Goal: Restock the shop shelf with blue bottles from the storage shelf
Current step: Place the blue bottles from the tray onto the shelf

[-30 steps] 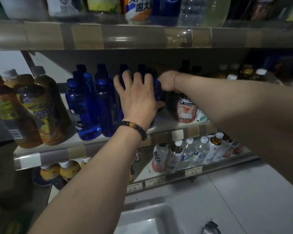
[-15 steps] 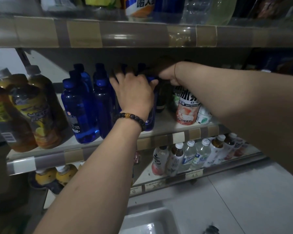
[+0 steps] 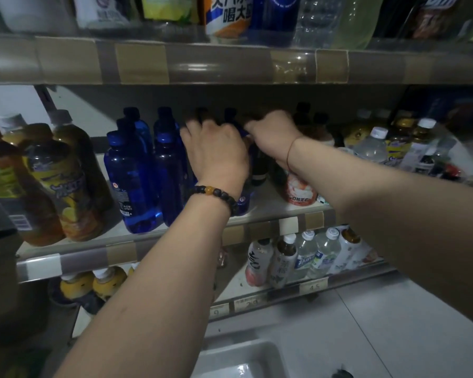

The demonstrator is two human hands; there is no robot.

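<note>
- The blue bottles (image 3: 131, 184) stand upright in tight rows on the middle shop shelf (image 3: 120, 252); brown tea bottles (image 3: 52, 192) stand to their left and a pink-labelled bottle (image 3: 301, 190) to their right
- The left grip (image 3: 216, 156) has its fingers bent over the top of the held bottle (image 3: 243, 201), whose base shows below the wrist; it appears clasped round the shoulder
- The right grip (image 3: 273, 135) reaches deeper into the shelf; its fingers are blurred and hidden, so what it grasps, if anything, cannot be told
- The bottles look like stiff, smooth plastic, probably full and fairly heavy; the glossy wall may slip
- Tall and narrow, they would tip easily against their neighbours; the neck under the cap or the shoulder seems the surest hold
</note>
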